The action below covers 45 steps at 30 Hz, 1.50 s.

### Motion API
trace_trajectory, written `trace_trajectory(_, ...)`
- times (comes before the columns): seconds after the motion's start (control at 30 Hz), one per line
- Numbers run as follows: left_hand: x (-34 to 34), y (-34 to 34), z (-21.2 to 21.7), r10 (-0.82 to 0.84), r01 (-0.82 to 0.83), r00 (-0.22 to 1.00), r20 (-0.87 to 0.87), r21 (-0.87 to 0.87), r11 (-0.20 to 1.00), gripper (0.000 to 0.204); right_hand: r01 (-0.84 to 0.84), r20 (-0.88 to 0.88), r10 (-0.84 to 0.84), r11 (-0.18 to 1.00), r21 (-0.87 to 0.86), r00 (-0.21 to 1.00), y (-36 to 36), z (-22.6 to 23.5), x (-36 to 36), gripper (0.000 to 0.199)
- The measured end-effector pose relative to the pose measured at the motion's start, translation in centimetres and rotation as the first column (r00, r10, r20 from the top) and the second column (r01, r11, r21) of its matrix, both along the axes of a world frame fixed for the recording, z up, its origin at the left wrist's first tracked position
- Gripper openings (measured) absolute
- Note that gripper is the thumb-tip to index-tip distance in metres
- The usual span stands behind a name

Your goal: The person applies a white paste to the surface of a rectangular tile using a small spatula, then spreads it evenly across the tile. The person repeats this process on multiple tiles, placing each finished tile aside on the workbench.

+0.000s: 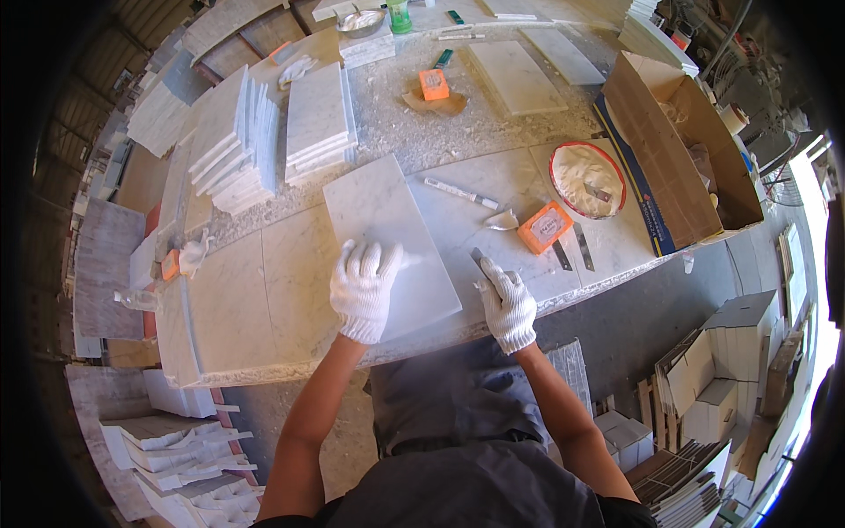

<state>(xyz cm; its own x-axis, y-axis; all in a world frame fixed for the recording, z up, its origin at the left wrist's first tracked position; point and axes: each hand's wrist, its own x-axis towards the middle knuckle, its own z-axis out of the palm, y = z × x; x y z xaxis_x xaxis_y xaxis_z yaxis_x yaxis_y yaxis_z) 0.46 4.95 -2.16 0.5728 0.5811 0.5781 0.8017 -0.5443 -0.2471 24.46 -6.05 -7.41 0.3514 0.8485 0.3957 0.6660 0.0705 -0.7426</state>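
Both my hands wear white knit gloves. A pale grey-veined marble tile (378, 198) lies tilted across the table in front of me. My left hand (363, 286) rests on it with fingers curled; a whitish blur shows beside the fingers, and what they hold, if anything, is hidden. Just right of the tile, my right hand (507, 304) is closed on a small dark metal scraper blade (477, 255), its tip pointing away from me. Beyond that hand lie a white marker pen (461, 193), a crumpled white scrap (502, 221) and an orange box (546, 228).
A red-rimmed bowl of whitish paste (576, 167) stands near two metal strips (583, 246). An open cardboard box (656, 167) is at the right edge. Tile stacks (321, 119) stand at the back left. Another orange box (434, 84) sits on the dusty table. Cartons (744, 334) stand lower right.
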Motion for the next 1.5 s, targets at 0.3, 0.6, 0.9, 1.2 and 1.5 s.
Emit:
trace_trajectory(0.3, 0.1, 0.2, 0.0, -0.009, 0.009, 1.0, 0.002, 0.011, 1.0, 0.042, 0.005, 0.002, -0.005, 1.0, -0.022, 1.0, 0.0, 0.3, -0.1, 0.04)
trace_trajectory(0.6, 0.0, 0.0, -0.2, 0.018, -0.018, 1.0, 0.008, -0.023, 1.0, 0.045, -0.002, 0.004, 0.002, 1.0, -0.004, 1.0, 0.0, -0.4, 0.0, 0.041)
trace_trajectory(0.9, -0.5, -0.8, 0.2, 0.108, -0.064, 0.951, 0.29, -0.157, 0.986, 0.044, -0.036, 0.028, 0.035, 0.999, 0.034, 0.999, -0.1, 0.0, 0.1, 0.044)
trace_trajectory(1.2, -5.5, -0.5, -2.6, 0.398, 0.141, 0.224, 0.89, -0.433, 0.89, 0.044, -0.034, -0.054, 0.034, 0.999, -0.008, 0.998, -0.2, 1.7, -0.2, 0.045)
trace_trajectory(1.5, -11.3, -0.1, -7.3, 0.564, -0.152, 0.389, 0.728, -0.553, 0.819, 0.043, -0.046, -0.02, 0.046, 0.999, -0.027, 0.999, -0.1, 1.1, -0.2, 0.04)
